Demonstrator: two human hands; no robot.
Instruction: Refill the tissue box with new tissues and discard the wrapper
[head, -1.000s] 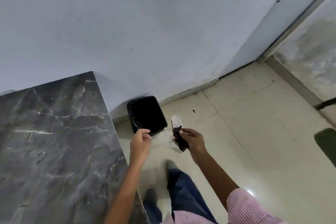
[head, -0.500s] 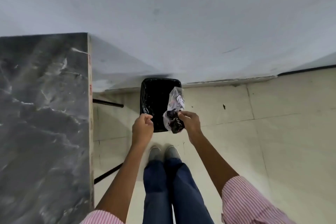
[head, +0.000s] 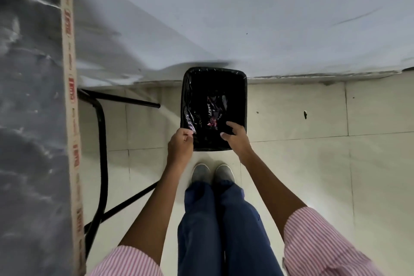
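A black bin (head: 243, 96) with a black plastic liner stands on the floor against the wall, right in front of my feet. The crumpled tissue wrapper (head: 212, 112), clear plastic with dark print, lies inside it. My right hand (head: 236, 136) hovers over the bin's near right corner with its fingers spread and nothing in them. My left hand (head: 180, 145) is curled into a fist at the bin's near left rim, beside a shiny fold of liner. I cannot tell whether it pinches the liner. The tissue box is out of sight.
A dark marble-patterned table (head: 31, 119) with a pale printed edge fills the left side, and its black metal legs (head: 102, 141) reach the floor beside the bin. A white wall rises behind the bin. Pale floor tiles (head: 313, 163) spread to the right.
The wrapper has left my right hand and now lies in the bin. That hand's fingers have spread apart. My view has tilted down over the bin.
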